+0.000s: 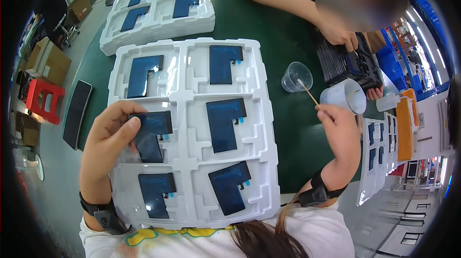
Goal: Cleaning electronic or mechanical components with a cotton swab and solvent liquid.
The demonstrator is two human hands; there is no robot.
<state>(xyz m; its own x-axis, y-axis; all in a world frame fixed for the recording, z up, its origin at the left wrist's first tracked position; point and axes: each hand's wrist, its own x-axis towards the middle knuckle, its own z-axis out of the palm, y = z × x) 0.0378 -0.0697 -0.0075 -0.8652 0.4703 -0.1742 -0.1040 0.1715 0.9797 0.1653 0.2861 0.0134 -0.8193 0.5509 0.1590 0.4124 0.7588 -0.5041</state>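
The left hand (113, 135) pinches a dark L-shaped battery (151, 135), thumb on top, holding it over the middle-left pocket of the white tray (185, 133). The battery's long axis runs away from the person, slightly tilted. The right hand (336, 123), well apart to the right over the green bench (283, 128), is closed around a thin stick (307, 93) whose tip points up-left into a clear cup (296, 76). The left hand is much nearer the battery.
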